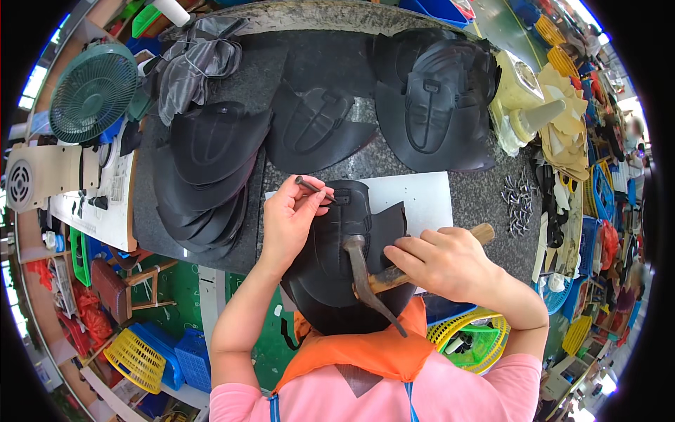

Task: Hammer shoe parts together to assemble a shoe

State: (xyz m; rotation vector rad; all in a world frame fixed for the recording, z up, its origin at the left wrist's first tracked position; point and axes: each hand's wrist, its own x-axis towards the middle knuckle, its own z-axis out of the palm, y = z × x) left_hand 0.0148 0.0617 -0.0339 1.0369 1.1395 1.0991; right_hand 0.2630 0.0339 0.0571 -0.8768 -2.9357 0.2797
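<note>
Head view: fingers [309, 193] pinching punch [308, 185]

A round green table fan [93, 91] stands far left, loose metal nails [519, 202] lie scattered right (near stacked tan cut-outs [567, 133]), and a yellow plastic basket [136, 360] sits below.

We saw a dark speckled stone desk [485, 190] under bright daylight. At ten o'clock stood a green fan [93, 91]; at seven, yellow [137, 360] and blue baskets [186, 355] on green floor [184, 285].
</note>
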